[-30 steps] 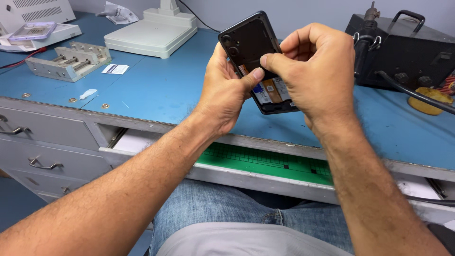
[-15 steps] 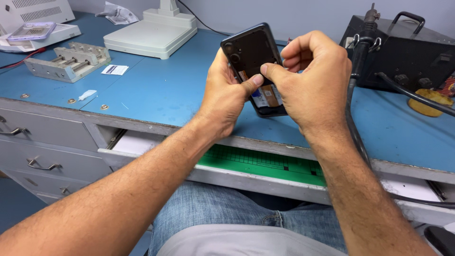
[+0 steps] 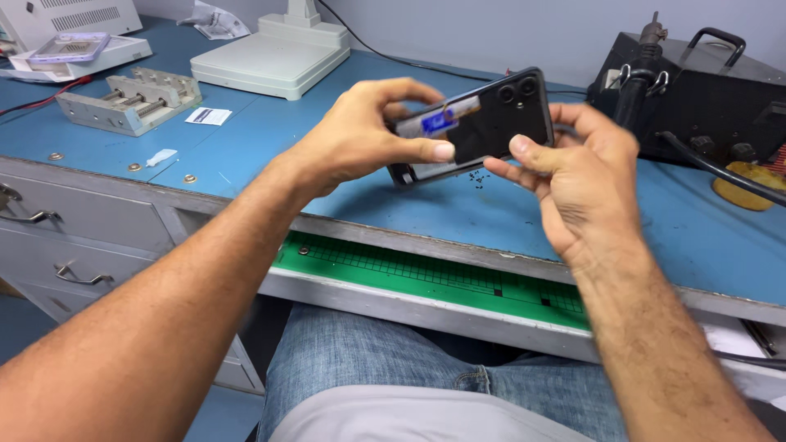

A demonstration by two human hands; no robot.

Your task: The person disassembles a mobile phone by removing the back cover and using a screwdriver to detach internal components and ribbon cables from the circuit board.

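So, working outward from the body: a lap in jeans (image 3: 393, 360) is seen at the bottom, and just past it an open drawer lined with a green grid mat (image 3: 426, 270), tucked under the front edge of the blue desk (image 3: 246, 139).

Above that edge the phone (image 3: 483, 123) is held in the air, clear of the desktop, back side up with the camera lenses toward its right end. Its long axis is laid roughly left to right, the right end tipped a bit higher.

The left hand (image 3: 360, 135) is curled over the phone's left end, thumb under and fingers over the top, pinched shut around that end where a blue-and-white strip (image 3: 438, 121) is showing. The right hand (image 3: 573, 176) is cupped under and behind the phone's right end, fingers half open, thumb laid on the lower edge. So the phone sits between both hands, and the left one looks like the firmer grip.

A few tiny dark specks can be made out on the desk right below the phone.

Farther back from the phone: a metal clamp jig (image 3: 127, 98) to the left, a white base unit (image 3: 274, 53) behind it, and a black station (image 3: 696, 90) to the right.
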